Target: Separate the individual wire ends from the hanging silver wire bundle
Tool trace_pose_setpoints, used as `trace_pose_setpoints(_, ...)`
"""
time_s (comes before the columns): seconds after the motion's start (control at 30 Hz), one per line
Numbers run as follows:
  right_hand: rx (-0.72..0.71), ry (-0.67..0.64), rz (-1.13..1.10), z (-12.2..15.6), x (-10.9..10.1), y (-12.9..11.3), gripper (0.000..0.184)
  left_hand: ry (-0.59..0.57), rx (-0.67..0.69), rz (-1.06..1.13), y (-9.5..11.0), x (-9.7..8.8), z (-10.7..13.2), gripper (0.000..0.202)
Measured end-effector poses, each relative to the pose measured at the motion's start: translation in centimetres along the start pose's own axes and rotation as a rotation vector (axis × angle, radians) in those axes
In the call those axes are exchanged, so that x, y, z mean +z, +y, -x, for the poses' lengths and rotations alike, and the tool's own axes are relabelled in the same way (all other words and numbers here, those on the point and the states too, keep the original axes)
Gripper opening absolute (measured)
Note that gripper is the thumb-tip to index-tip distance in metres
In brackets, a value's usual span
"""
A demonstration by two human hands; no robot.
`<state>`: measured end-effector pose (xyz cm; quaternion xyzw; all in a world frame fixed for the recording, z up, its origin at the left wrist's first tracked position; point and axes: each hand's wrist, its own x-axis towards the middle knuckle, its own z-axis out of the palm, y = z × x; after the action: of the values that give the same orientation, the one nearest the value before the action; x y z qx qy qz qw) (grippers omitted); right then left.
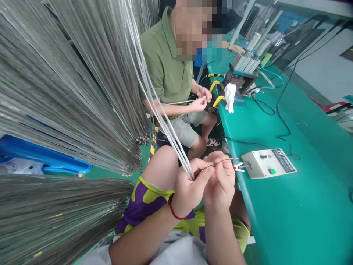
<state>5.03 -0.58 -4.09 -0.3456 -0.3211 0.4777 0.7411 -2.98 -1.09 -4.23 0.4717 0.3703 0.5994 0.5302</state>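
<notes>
Several silver braided cables [176, 141] run down from the upper left into my left hand [190, 189], which is closed around their ends above my lap. From between its thumb and fingers a thin dark wire end [230, 159] sticks out to the right. My right hand [220, 178] touches the left one, its thumb and fingers pinched together at this wire. What exactly lies between those fingertips is partly hidden. Just beyond the right hand, a pink clip [238, 167] projects from a small white control box [268, 165] with a green button.
Dense bundles of silver cables [82, 73] fill the left side, above a blue tray [55, 154]. A co-worker in a green shirt [165, 59] sits ahead, holding a cable. The green table [303, 206] carries a pneumatic press [242, 73], a white glove [230, 96] and black cords.
</notes>
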Motion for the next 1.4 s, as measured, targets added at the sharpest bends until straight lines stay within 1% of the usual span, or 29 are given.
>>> trace_pose_setpoints(0.07,0.003,0.026,-0.039,0.0,0.3,0.1,0.017,-0.022,-0.026,0.027,0.3,0.0,-0.2,0.016)
trace_pose_setpoints(0.17,-0.052,0.050,-0.045,-0.5,0.5,0.0,0.017,-0.052,-0.067,0.089,0.5,0.0,-0.4,0.022)
trace_pose_setpoints(0.33,-0.157,0.075,0.039,-1.8,0.8,-0.5,0.015,-0.082,-0.139,0.179,-0.1,-0.2,-0.4,0.029)
trace_pose_setpoints(0.43,-0.183,0.081,0.020,-2.9,0.8,-0.8,0.010,-0.098,-0.182,0.248,-0.4,-0.3,-0.5,0.030)
trace_pose_setpoints(0.5,-0.164,0.033,-0.004,-3.6,0.6,-0.9,0.009,-0.099,-0.229,0.335,-0.5,-0.5,-0.7,0.031)
trace_pose_setpoints(0.57,-0.115,-0.059,-0.006,-4.3,0.1,-0.8,0.011,-0.087,-0.295,0.441,-0.3,-0.7,-1.0,0.032)
trace_pose_setpoints(0.6,-0.083,-0.114,0.001,-4.5,-0.2,-0.7,0.014,-0.077,-0.326,0.494,-0.1,-0.8,-1.2,0.033)
trace_pose_setpoints(0.7,0.013,-0.300,0.053,-4.7,-1.3,-0.1,0.032,-0.065,-0.383,0.614,0.5,-1.0,-1.6,0.035)
trace_pose_setpoints(0.73,0.032,-0.358,0.073,-4.6,-1.6,0.2,0.034,-0.070,-0.390,0.636,0.6,-1.1,-1.6,0.035)
trace_pose_setpoints(0.8,0.042,-0.434,0.090,-4.3,-1.9,0.7,0.025,-0.082,-0.397,0.657,0.8,-1.1,-1.7,0.034)
trace_pose_setpoints(0.87,0.026,-0.452,0.073,-4.1,-2.0,0.9,0.016,-0.092,-0.400,0.662,0.9,-1.2,-1.6,0.033)
trace_pose_setpoints(0.97,-0.019,-0.420,0.062,-4.0,-1.5,0.8,0.010,-0.107,-0.404,0.652,0.8,-1.2,-1.6,0.032)
trace_pose_setpoints(1.03,-0.050,-0.352,0.067,-3.8,-0.9,0.6,0.010,-0.111,-0.404,0.639,0.8,-1.1,-1.5,0.032)
trace_pose_setpoints(1.13,-0.078,-0.220,0.049,-3.4,0.0,0.4,0.015,-0.109,-0.404,0.630,0.8,-0.9,-1.4,0.034)
trace_pose_setpoints(1.2,-0.092,-0.160,0.012,-3.1,0.5,0.3,0.019,-0.109,-0.409,0.633,0.8,-0.8,-1.3,0.036)
trace_pose_setpoints(1.3,-0.110,-0.115,-0.040,-3.1,0.9,-0.1,0.024,-0.118,-0.419,0.637,0.8,-0.5,-0.8,0.037)
trace_pose_setpoints(1.4,-0.122,-0.100,-0.056,-3.4,1.1,-0.6,0.025,-0.129,-0.409,0.628,0.8,-0.4,-0.4,0.034)
